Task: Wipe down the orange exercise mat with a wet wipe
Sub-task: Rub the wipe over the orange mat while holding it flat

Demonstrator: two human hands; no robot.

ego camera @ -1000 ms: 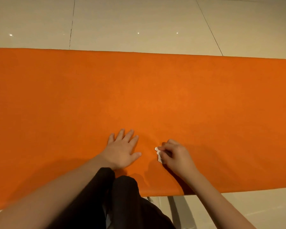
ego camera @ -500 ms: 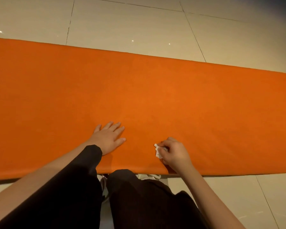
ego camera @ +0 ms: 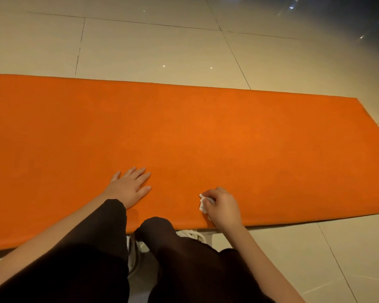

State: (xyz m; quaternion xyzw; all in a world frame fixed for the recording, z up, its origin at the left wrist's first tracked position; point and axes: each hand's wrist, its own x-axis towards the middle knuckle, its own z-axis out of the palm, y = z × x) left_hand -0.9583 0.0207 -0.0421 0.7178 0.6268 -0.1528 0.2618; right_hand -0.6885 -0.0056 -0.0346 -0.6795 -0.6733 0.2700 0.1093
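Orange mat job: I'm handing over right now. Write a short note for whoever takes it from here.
Left hand: open, palm flat on the orange mat, near its front edge.
Right hand: grips the crumpled wet wipe and presses it on the mat, close to the front edge.
Mat: spread flat on the tiled floor; its right end is in view, its left end runs out of frame.
Done: no wet streaks are visible, so the wiped area cannot be told.
Left: probably work the wipe outward over the far and right parts, then the left.
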